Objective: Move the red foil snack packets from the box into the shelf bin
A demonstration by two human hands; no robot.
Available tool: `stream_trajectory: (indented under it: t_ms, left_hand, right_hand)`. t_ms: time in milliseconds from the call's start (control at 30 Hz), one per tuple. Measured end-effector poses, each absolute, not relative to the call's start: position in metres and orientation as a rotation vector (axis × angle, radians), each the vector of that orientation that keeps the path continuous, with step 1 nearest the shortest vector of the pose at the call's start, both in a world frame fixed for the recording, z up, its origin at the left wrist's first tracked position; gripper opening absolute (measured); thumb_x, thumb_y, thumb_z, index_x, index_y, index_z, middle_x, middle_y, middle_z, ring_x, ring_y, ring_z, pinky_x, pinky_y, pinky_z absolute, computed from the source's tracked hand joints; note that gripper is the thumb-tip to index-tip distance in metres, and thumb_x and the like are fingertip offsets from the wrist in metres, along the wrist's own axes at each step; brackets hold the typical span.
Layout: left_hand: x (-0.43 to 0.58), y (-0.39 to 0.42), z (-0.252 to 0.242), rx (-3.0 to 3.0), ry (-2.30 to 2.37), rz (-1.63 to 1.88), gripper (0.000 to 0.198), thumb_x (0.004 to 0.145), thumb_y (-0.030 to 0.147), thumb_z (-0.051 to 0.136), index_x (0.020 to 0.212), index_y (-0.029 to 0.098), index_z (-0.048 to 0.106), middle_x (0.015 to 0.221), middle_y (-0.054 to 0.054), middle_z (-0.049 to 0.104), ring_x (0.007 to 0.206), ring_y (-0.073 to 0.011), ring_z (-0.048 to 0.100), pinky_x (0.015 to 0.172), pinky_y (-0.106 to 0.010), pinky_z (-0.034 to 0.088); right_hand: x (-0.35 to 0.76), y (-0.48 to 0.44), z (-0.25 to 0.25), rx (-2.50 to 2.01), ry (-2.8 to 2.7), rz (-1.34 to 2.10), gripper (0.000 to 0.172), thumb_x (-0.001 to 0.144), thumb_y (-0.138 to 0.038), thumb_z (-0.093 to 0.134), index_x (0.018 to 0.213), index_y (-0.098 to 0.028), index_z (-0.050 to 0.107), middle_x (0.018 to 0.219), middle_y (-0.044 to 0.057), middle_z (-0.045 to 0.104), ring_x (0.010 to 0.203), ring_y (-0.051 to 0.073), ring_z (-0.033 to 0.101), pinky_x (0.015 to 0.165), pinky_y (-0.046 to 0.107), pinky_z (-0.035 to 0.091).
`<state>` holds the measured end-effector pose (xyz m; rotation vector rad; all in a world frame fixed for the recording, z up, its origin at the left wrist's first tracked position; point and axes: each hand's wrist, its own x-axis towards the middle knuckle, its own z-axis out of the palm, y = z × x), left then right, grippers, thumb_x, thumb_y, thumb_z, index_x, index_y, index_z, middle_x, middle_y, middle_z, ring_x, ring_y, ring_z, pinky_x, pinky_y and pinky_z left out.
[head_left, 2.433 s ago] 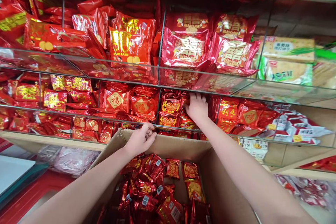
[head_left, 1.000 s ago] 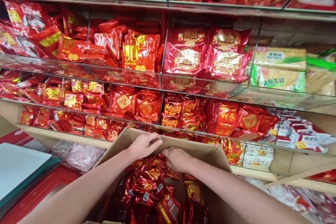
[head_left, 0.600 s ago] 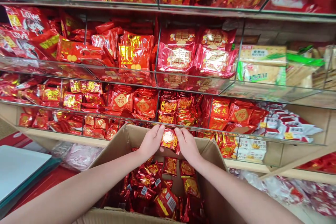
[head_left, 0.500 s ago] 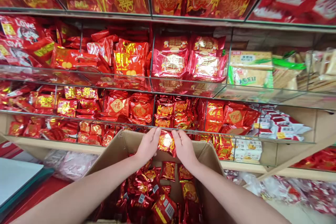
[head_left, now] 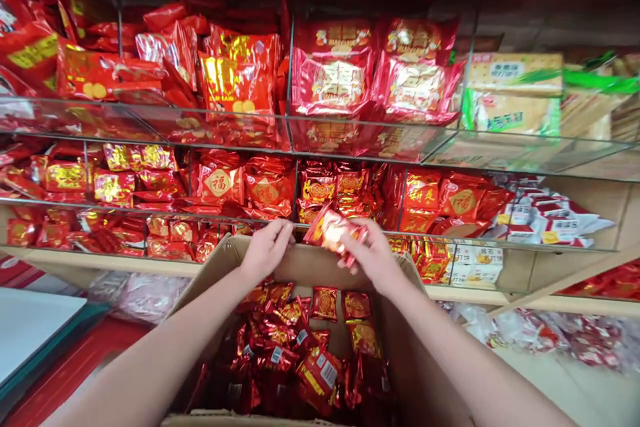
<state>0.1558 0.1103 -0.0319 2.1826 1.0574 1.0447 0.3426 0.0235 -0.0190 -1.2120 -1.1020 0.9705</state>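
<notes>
Red packet (head_left: 331, 231), print lost in glare | right hand (head_left: 374, 255) pinching it | left hand (head_left: 267, 250) beside carton (head_left: 313, 265), grip unclear

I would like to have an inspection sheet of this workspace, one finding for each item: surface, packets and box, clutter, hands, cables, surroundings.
Surface: wood-edged shelves stocked with wrapped packs.
Packets and box: one red-and-gold packet held near the far edge of an open cardboard box; loose red packets inside the box.
Clutter: the loose packets lie jumbled, some with barcodes up.
Hands: right hand grips the packet; left hand is near the box's far edge, fingers curled, no packet seen in it.
Cables: nothing seen.
Surroundings: plastic-wrapped bundles below the shelves; pale flat panel at left.
</notes>
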Motion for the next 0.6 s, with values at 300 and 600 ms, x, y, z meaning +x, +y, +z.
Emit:
stream_trajectory:
  t_ms: [300, 600]
  left_hand:
    - [0.144, 0.126, -0.051, 2.379, 1.082, 1.048, 0.012, 0.079, 0.030, 0.041, 0.078, 0.019, 0.047, 0.059, 0.004, 0.051, 0.054, -0.0081, 0.049, 0.055, -0.019, 0.038]
    - [0.145, 0.128, -0.060, 2.373, 1.002, 1.039, 0.016, 0.075, 0.028, 0.047, 0.088, 0.020, 0.041, 0.057, 0.007, 0.043, 0.047, -0.0059, 0.041, 0.049, -0.017, 0.036]
  right_hand:
    - [0.389, 0.088, 0.023, -1.277, -0.820, 0.447, 0.047, 0.068, -0.031, 0.054, 0.104, -0.022, 0.026, 0.091, 0.004, 0.054, 0.059, 0.011, 0.059, 0.039, 0.018, 0.040]
    - [0.416, 0.179, 0.020, -1.545, -0.989, -0.092, 0.038, 0.079, -0.036, 0.036, 0.103, -0.009, 0.046, 0.100, 0.013, 0.053, 0.099, 0.021, 0.048, 0.086, 0.042, 0.035]
